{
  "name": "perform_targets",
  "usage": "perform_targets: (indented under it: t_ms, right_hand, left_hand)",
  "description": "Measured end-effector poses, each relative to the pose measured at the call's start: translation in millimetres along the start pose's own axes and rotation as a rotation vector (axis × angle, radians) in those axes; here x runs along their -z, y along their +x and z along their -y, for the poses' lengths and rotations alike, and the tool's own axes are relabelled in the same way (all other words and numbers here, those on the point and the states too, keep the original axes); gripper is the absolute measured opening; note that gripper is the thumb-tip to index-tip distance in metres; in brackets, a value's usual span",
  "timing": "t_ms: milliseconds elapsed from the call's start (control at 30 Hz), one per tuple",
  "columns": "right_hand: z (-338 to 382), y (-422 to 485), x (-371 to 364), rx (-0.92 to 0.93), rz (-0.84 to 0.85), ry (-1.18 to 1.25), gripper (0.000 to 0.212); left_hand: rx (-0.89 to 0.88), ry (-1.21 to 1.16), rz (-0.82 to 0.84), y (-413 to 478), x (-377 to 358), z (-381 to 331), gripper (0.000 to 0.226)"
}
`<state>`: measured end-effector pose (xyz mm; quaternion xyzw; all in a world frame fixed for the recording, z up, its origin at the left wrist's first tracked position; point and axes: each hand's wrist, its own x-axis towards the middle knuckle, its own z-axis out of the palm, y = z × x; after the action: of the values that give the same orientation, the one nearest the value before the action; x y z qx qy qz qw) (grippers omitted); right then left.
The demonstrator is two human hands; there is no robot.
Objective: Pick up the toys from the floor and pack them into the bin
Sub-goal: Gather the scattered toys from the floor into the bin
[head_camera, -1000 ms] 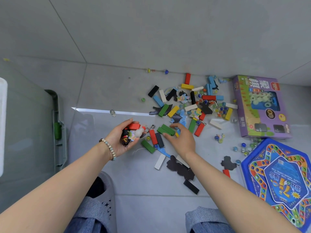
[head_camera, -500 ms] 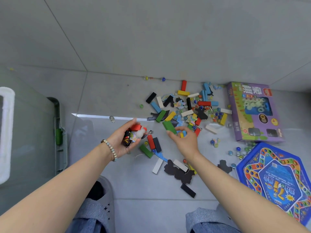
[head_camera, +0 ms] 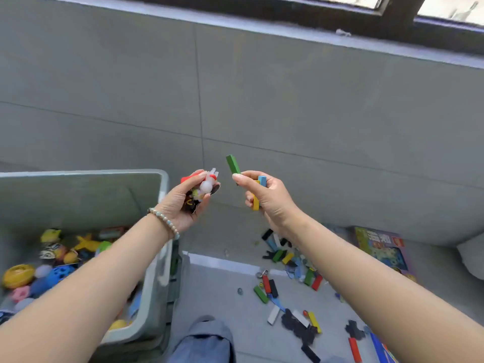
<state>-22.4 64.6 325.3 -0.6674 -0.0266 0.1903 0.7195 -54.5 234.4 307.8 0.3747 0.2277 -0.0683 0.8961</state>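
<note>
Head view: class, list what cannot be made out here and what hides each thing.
Head view only:
1. Small toys in the left hand: bunched, partly hidden by its fingers.
2. Bin contents: part behind the left forearm, part cut by the left edge.
3. Blocks in the right hand: count hidden by the palm.
4. Purple game box: print blurred.

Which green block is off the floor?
The green block pinched by the right hand; the other green blocks lie on the floor.
</note>
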Motion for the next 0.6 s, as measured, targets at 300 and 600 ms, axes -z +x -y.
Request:
perform_targets:
  t_ms: [300,600]
  right_hand:
    - [-59.5,-11.9,-214.0,-0.341,0.321,-0.117,0.015]
    - [-137.1,-0.5,-262.3,-0.457,0.310,-0.358,0.039]
  left_hand:
    - [-0.154,-0.098,-0.399,-110.0,204.7,-77.0,0.007]
    - [0.032,0.041,-0.545,-107.2,286.9,-59.1,0.050]
